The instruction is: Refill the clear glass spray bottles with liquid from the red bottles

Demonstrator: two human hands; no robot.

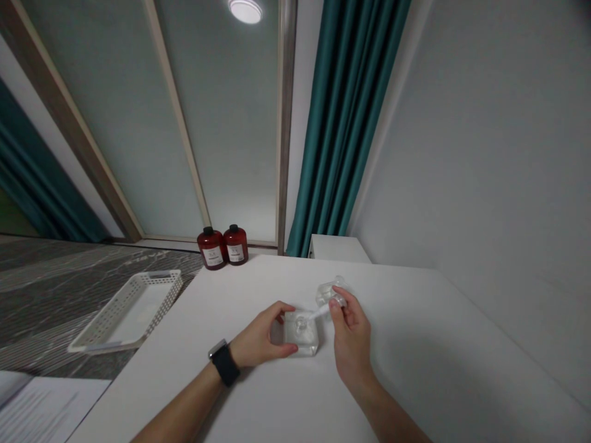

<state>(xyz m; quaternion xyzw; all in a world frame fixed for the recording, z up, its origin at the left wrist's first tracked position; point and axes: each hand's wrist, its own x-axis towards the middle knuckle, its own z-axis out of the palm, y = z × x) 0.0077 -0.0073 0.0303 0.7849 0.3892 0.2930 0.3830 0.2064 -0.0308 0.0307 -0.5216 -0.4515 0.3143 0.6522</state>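
Observation:
A squat, square clear glass bottle [301,335] with a round mouth on top stands on the white table [258,403]. My left hand [265,338], a dark watch on its wrist, is curved around the bottle's left side, thumb at the near edge and fingers at the far edge. Between the thumb and fingers of my right hand [351,332] is the clear end of a thin whitish stick [319,312]. The stick slants down to the left, its tip close to the bottle's mouth. Just behind my right fingers lies another clear glass piece [327,291], partly hidden.
Two dark red bottles [213,248] with black caps and white labels stand at the table's far left corner. Left of the table are a white perforated basket [133,311] and printed paper [55,409]. A white cabinet [339,248] adjoins the far edge; a wall [503,184] rises right.

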